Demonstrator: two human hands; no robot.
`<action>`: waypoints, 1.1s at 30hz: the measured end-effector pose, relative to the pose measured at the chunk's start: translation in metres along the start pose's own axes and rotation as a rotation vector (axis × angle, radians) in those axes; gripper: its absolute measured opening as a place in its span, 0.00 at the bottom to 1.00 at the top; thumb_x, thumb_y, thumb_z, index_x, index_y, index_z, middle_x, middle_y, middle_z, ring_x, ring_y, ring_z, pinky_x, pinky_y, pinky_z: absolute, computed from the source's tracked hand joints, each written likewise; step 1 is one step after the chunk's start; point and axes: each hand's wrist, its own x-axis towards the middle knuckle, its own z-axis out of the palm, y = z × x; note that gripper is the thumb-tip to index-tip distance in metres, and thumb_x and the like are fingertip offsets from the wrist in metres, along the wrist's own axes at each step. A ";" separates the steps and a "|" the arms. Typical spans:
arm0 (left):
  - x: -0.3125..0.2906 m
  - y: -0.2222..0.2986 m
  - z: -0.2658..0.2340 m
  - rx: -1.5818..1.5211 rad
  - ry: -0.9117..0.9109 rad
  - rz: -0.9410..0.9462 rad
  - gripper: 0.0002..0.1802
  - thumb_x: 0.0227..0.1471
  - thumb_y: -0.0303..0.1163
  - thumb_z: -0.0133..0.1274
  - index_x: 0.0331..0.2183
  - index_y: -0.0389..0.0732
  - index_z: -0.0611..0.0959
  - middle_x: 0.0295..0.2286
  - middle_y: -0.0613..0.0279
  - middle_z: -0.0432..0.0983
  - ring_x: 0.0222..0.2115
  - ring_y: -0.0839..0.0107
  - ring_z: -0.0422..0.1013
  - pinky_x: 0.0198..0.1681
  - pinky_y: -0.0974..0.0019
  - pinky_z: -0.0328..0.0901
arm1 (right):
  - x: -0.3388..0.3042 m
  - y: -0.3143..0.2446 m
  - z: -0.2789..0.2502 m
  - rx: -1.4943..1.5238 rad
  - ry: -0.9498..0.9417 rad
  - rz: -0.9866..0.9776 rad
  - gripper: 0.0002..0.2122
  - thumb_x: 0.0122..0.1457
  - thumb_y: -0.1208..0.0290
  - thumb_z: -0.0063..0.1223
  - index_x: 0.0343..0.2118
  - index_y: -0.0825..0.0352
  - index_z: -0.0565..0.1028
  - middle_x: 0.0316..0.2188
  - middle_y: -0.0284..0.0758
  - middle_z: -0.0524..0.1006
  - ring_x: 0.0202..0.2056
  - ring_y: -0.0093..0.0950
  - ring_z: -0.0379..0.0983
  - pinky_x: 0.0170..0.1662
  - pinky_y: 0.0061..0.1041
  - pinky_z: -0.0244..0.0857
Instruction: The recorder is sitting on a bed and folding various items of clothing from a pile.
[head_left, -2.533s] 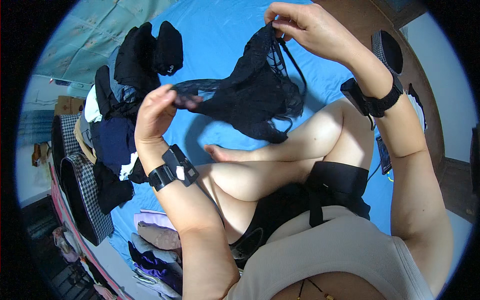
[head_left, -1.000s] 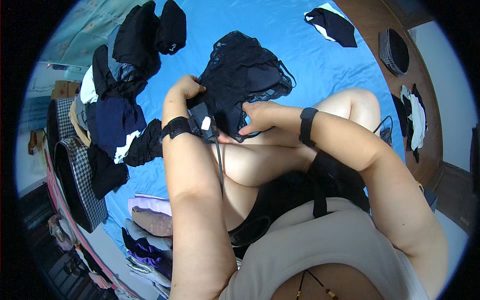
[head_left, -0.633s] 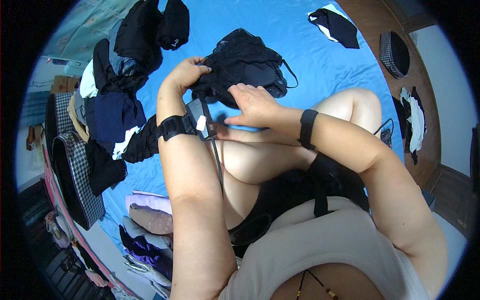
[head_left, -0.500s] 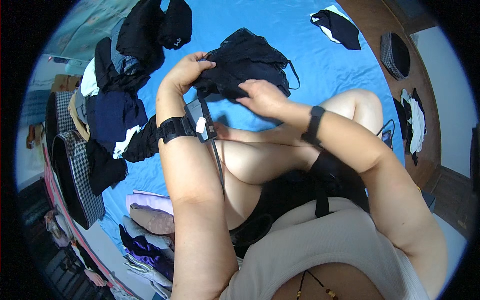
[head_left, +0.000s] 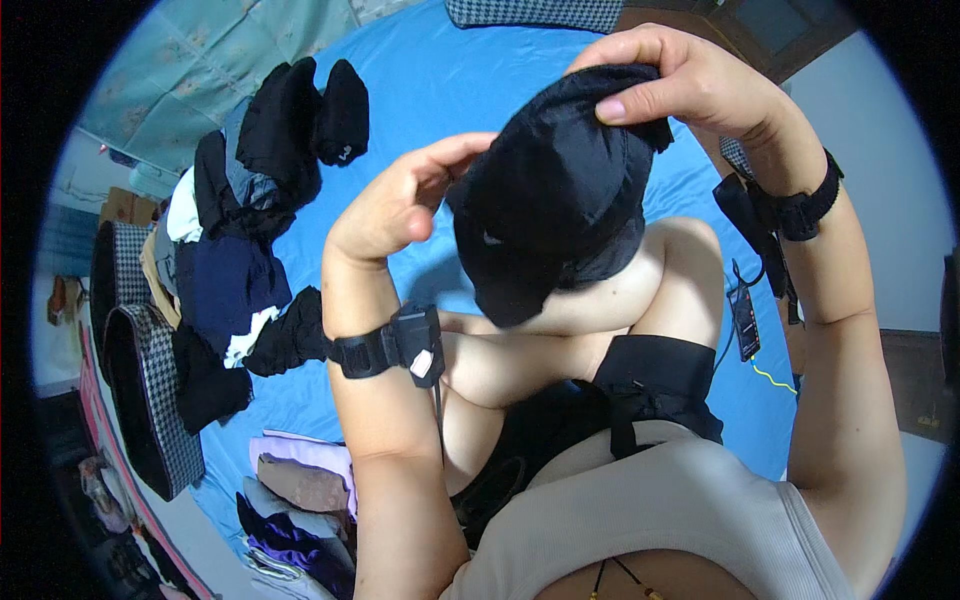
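Note:
A black garment (head_left: 560, 190) hangs bunched above my crossed legs, lifted off the blue sheet. My right hand (head_left: 685, 85) pinches its upper right edge between thumb and fingers. At the garment's left side is my left hand (head_left: 395, 205), its thumb standing apart from the fingers. Those fingertips reach the cloth's left edge, but whether they touch it is hidden. Folds conceal the thin strap and lace seen on the garment earlier.
Stacked dark clothes (head_left: 240, 265) lie on the blue sheet (head_left: 400, 75) at the left. Houndstooth boxes (head_left: 155, 400) stand beyond them. Lilac, brown and purple folded clothes (head_left: 300, 480) sit by my left elbow. A phone (head_left: 745, 325) with a yellow cable lies right of my knee.
The black garment has gone from lying spread on the sheet to hanging in my right hand. My left hand has let go of it. The view has shifted, showing a houndstooth box at the top.

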 end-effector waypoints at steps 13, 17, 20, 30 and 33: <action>-0.001 -0.011 -0.030 0.732 0.649 -0.260 0.10 0.40 0.29 0.55 0.26 0.32 0.78 0.18 0.65 0.73 0.21 0.81 0.65 0.26 0.74 0.61 | 0.006 0.057 -0.050 -0.103 0.112 0.118 0.11 0.52 0.68 0.49 0.37 0.68 0.72 0.31 0.29 0.73 0.33 0.19 0.68 0.42 0.18 0.61; 0.019 0.007 -0.031 0.870 1.050 0.323 0.08 0.39 0.24 0.54 0.28 0.35 0.78 0.22 0.61 0.74 0.22 0.77 0.67 0.27 0.73 0.61 | 0.007 0.054 -0.082 -0.424 0.438 -0.217 0.10 0.53 0.74 0.47 0.38 0.69 0.71 0.33 0.31 0.72 0.36 0.22 0.67 0.43 0.19 0.60; 0.027 0.026 -0.022 1.173 1.104 0.440 0.06 0.39 0.25 0.53 0.26 0.38 0.78 0.20 0.60 0.71 0.23 0.67 0.68 0.30 0.70 0.61 | -0.002 0.025 -0.076 -0.053 0.379 -0.305 0.09 0.50 0.81 0.46 0.36 0.70 0.72 0.27 0.30 0.72 0.29 0.15 0.66 0.33 0.13 0.62; -0.024 -0.034 -0.045 1.329 0.434 -0.534 0.10 0.30 0.24 0.56 0.24 0.41 0.79 0.22 0.55 0.73 0.25 0.58 0.69 0.31 0.63 0.63 | 0.006 0.132 0.012 -0.795 0.162 -0.367 0.07 0.43 0.78 0.52 0.28 0.65 0.74 0.37 0.31 0.71 0.40 0.31 0.66 0.43 0.28 0.61; -0.034 -0.034 -0.038 1.014 0.164 -1.074 0.14 0.29 0.27 0.60 0.26 0.37 0.79 0.21 0.55 0.74 0.23 0.66 0.70 0.30 0.67 0.63 | 0.009 0.143 0.035 -0.588 -0.094 -0.373 0.07 0.44 0.75 0.52 0.29 0.67 0.74 0.31 0.35 0.73 0.35 0.31 0.68 0.39 0.26 0.62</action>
